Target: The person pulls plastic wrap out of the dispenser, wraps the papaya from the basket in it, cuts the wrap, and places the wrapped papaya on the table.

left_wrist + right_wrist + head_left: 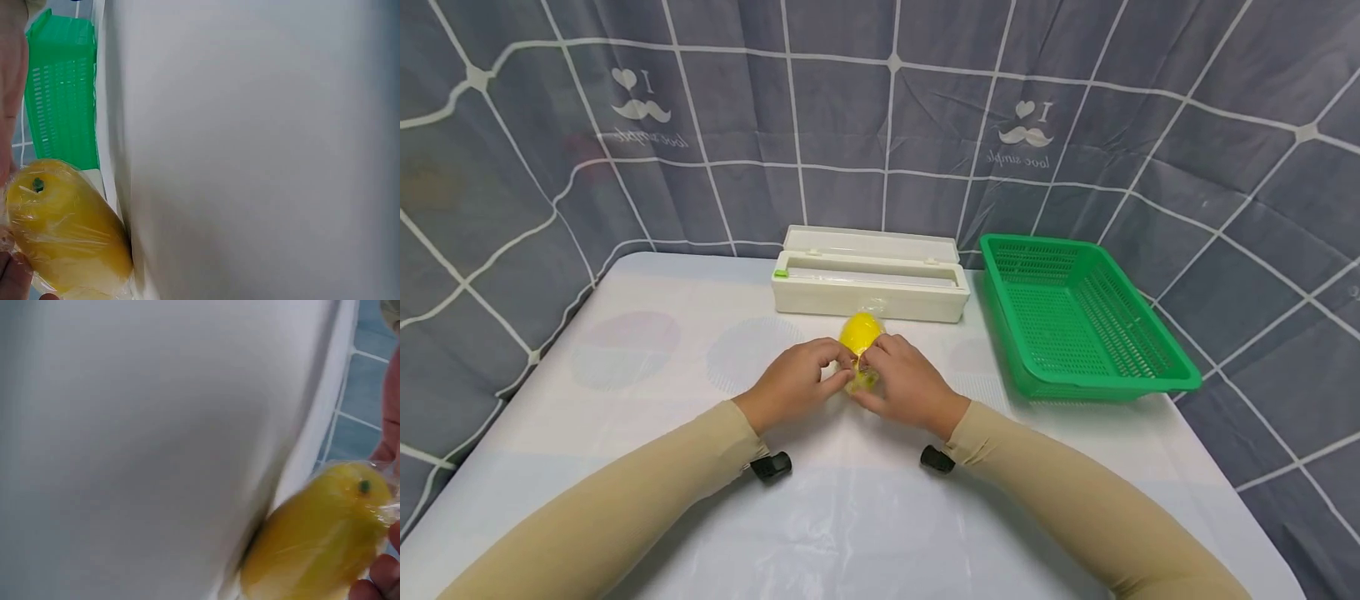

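A yellow, mango-like fruit (860, 332) with a small green stem end lies on the table in the middle of the head view. Clear cling film (69, 240) covers it, creased and shiny in both wrist views. From the left, my left hand (797, 379) pinches the film at the fruit's near end. On the other side my right hand (912, 385) pinches the film too, its fingertips close to the left ones. The right wrist view shows the fruit (315, 540) lying lengthwise beside the right fingers. Part of the near end is hidden by the hands.
Just behind the fruit stands a white cling film dispenser (871, 298) with its lid raised and a green slider at its left. A green slotted basket (1093, 383) sits to the right. A grey checked curtain (842, 108) hangs behind the white-covered table (865, 525).
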### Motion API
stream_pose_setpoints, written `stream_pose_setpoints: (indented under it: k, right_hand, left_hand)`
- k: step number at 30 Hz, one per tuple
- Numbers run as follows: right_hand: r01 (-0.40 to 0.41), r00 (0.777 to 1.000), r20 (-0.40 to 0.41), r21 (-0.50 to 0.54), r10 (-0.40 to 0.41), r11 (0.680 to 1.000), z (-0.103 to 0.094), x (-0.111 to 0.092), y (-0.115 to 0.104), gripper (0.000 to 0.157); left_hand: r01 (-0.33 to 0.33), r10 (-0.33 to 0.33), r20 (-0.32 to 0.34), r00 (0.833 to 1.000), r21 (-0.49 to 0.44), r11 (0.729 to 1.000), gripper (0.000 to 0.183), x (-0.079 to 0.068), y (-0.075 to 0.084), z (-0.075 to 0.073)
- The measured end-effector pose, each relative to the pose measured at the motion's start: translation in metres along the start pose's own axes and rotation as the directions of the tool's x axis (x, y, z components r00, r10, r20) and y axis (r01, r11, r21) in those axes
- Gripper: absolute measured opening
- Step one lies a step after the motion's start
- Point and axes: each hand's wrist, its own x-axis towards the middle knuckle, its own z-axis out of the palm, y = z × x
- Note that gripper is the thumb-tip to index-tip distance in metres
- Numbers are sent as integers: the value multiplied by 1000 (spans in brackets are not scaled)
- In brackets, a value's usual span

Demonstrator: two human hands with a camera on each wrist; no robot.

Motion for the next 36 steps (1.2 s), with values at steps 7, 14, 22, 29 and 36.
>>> stream_pose_setpoints:
  k: [7, 14, 22, 29, 36]
  right_hand:
    - [-75, 997, 5, 165, 75, 983, -6, 5, 0, 9]
    - [-139, 990, 32, 233, 136, 962, -11, 7, -2, 9]
    - [-244, 969, 45, 291, 241, 925, -10, 11, 1, 10]
    - [-362, 921, -10, 353, 390, 863, -6, 16, -2, 18]
    - [-453, 868, 39, 469, 495, 758, -5, 19, -1, 14]
  left_hand:
    - [1, -1, -4, 1000, -25, 1000, 6, 2, -3, 1]
    - [36, -35, 12, 999, -45, 998, 14, 3, -7, -1]
    - [111, -111, 5, 994, -83, 990, 7, 9, -6, -1]
    - [192, -195, -3, 981, -168, 967, 19, 15, -5, 0]
    - [198, -199, 8, 980, -153, 968, 7, 18, -4, 0]
